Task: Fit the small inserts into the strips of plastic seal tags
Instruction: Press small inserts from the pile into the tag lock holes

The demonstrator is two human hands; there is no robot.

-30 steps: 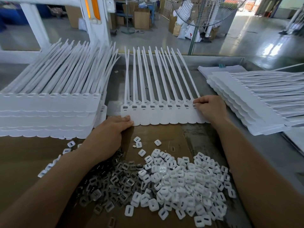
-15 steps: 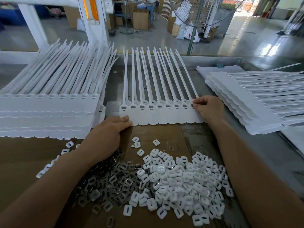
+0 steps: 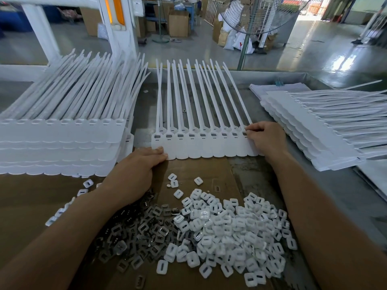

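A white strip of joined seal tags (image 3: 209, 147) lies flat in front of me, tails pointing away. Its heads show dark pockets with metal inserts. My left hand (image 3: 136, 174) rests on the cardboard with straight fingertips pressing the strip's lower left corner. My right hand (image 3: 266, 139) is at the strip's right end, thumb and forefinger pinching at the rightmost head's pocket; whatever they pinch is too small to see. Near me lie a heap of white plastic caps (image 3: 230, 233) and a heap of dark metal inserts (image 3: 134, 233).
A tall stack of tag strips (image 3: 58, 143) stands at the left. Another fanned stack (image 3: 326, 130) lies at the right on the grey metal table (image 3: 335, 185). Brown cardboard (image 3: 31, 201) covers the near side. A fan stand (image 3: 243, 53) rises beyond the table.
Both hands stay on the strip almost unmoved; the right fingertips have edged slightly along the rightmost head.
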